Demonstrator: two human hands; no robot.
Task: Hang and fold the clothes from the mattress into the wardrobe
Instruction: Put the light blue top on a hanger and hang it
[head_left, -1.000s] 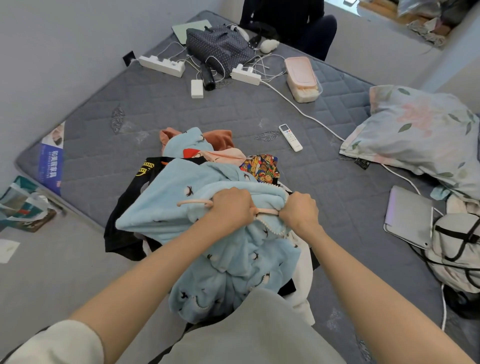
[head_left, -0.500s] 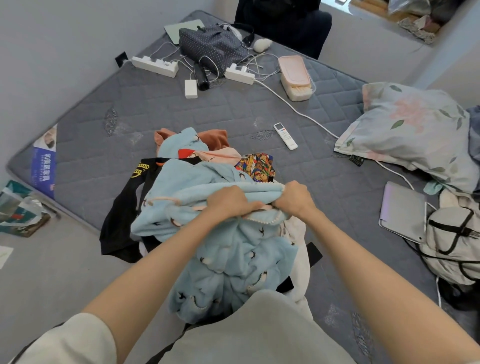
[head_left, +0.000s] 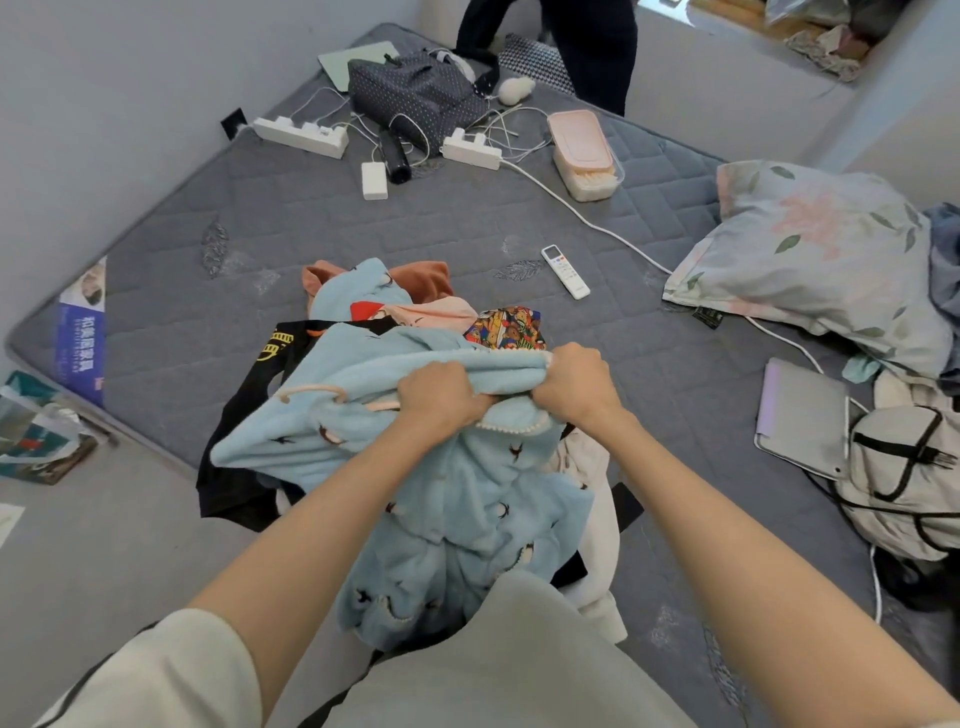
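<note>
A fluffy light-blue garment (head_left: 457, 499) with small dark bird marks lies on top of a clothes pile at the near edge of the grey mattress (head_left: 208, 306). A pink hanger (head_left: 311, 395) is partly inside it, its hook sticking out to the left. My left hand (head_left: 441, 395) grips the blue fabric together with the hanger bar. My right hand (head_left: 571, 384) grips the garment's trimmed edge just beside it. Under the blue garment lie a black garment (head_left: 234, 452), a colourful patterned piece (head_left: 506, 325), orange and pink pieces and a white garment (head_left: 597, 499).
On the mattress are a white remote (head_left: 565, 270), two power strips with cables (head_left: 470, 150), a pink-lidded box (head_left: 584, 156), a dotted dark bag (head_left: 415, 98), a floral pillow (head_left: 810, 249), a tablet (head_left: 800, 415) and a white backpack (head_left: 904, 467). A person in dark clothes (head_left: 592, 47) stands at the far edge.
My hands have shifted slightly along the blue garment and bunched its edge over the hanger; the hanger's hook now shows to the left. The person at the far side has stood up.
</note>
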